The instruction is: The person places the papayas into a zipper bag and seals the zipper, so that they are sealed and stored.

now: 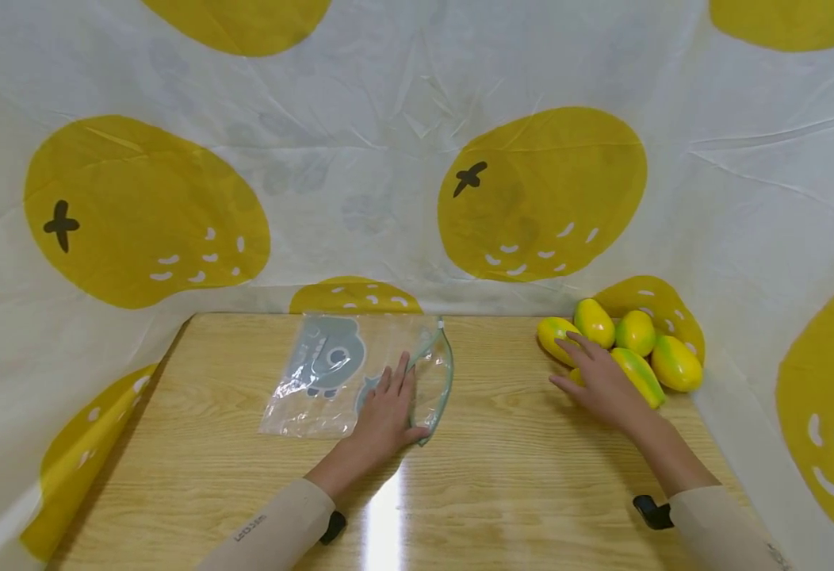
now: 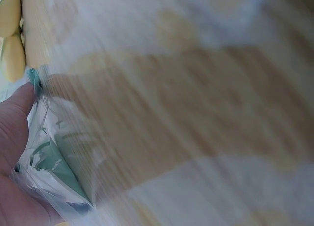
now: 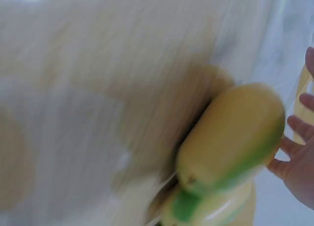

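A clear plastic zip bag (image 1: pixel 324 412) with a grey-green cartoon print lies flat on the table, its green-edged mouth spread apart toward the right. My left hand (image 1: pixel 384 412) rests on the bag by that mouth, fingers extended and thumb at the zip edge. In the left wrist view, the thumb (image 2: pixel 19 105) touches the green edge of the bag (image 2: pixel 59 167). My right hand (image 1: pixel 602 385) reaches over a cluster of several yellow-green mangoes (image 1: pixel 676 365), fingers spread. In the right wrist view, its fingers (image 3: pixel 289 147) are beside a mango (image 3: pixel 235 132); the hand hides part of the cluster.
The wooden table (image 1: pixel 495 492) ends at the back against a white cloth (image 1: pixel 360 198) printed with large yellow fruit. The cloth also hangs along both sides. The mangoes sit near the table's back right corner.
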Action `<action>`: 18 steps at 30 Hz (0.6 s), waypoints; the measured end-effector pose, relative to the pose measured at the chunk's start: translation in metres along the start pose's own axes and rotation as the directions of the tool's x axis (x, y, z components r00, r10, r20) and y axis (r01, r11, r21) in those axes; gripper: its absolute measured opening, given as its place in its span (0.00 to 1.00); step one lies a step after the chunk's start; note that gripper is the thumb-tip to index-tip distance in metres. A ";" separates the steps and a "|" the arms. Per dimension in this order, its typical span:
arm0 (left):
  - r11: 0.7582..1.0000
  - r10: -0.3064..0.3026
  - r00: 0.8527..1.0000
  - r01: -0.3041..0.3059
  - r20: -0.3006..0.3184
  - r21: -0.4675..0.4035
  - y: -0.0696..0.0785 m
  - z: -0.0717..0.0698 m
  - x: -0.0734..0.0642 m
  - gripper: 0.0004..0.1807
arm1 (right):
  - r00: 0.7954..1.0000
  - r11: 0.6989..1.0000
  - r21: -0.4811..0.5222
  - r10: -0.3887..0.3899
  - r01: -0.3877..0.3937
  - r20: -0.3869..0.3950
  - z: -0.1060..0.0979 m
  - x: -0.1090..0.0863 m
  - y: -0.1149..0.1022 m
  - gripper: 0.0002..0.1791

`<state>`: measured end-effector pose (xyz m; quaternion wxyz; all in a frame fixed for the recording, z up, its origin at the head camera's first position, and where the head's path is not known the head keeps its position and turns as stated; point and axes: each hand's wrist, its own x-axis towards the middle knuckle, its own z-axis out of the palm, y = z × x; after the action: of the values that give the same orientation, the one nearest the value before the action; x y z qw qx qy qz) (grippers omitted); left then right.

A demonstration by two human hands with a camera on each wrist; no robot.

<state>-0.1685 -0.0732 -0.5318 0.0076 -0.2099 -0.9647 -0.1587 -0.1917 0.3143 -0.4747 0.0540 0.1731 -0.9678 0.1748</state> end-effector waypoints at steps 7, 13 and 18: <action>1.000 -0.007 1.000 0.007 0.009 -0.003 0.000 0.000 0.000 0.64 | 0.996 0.996 -0.010 0.088 -0.088 -0.024 -0.004 -0.024 0.017 0.44; 1.000 -0.011 1.000 0.011 0.007 -0.013 -0.002 -0.001 -0.001 0.65 | 0.994 0.996 0.037 0.083 -0.081 -0.069 -0.002 -0.031 0.023 0.44; 1.000 0.003 1.000 -0.003 0.005 -0.007 -0.001 0.000 -0.001 0.64 | 0.996 0.999 0.010 0.046 -0.045 -0.075 0.003 -0.038 0.025 0.44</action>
<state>-0.1682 -0.0744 -0.5327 0.0045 -0.2120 -0.9638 -0.1615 -0.1656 0.3473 -0.4915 0.0856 0.1444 -0.9680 0.1866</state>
